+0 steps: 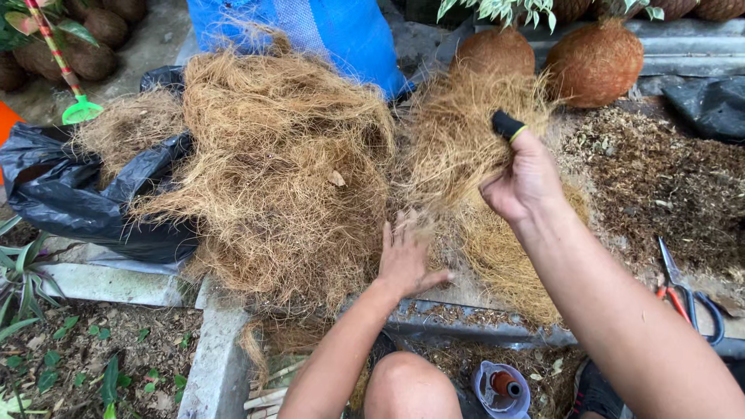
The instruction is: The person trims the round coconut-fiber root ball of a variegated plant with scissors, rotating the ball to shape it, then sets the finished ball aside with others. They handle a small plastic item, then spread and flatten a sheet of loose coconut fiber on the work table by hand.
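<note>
A: Coconut fibre (287, 171), tan and stringy, lies heaped across the middle of the head-camera view on a concrete ledge (116, 283). What holds it?

B: The left part of the heap spills from a crumpled black plastic bag (70, 202). A blue woven sack (334, 35) stands behind it at the top; what is in it cannot be seen.

A: And the hands?

B: The right hand (524, 182) is raised and closed around a tuft of fibre (466, 132), a black cover on one fingertip. The left hand (405, 260) lies flat and open, fingers spread, pressing on the fibre below, gripping nothing.

A: Any other containers?

B: A small clear plastic jug (502, 390) sits at the bottom beside the person's knee, with something orange inside. Round brown fibre balls (594, 62) line the top right. Scissors with orange and black handles (687, 299) lie at the right edge, and a green plastic rake (80, 111) lies at top left.
</note>
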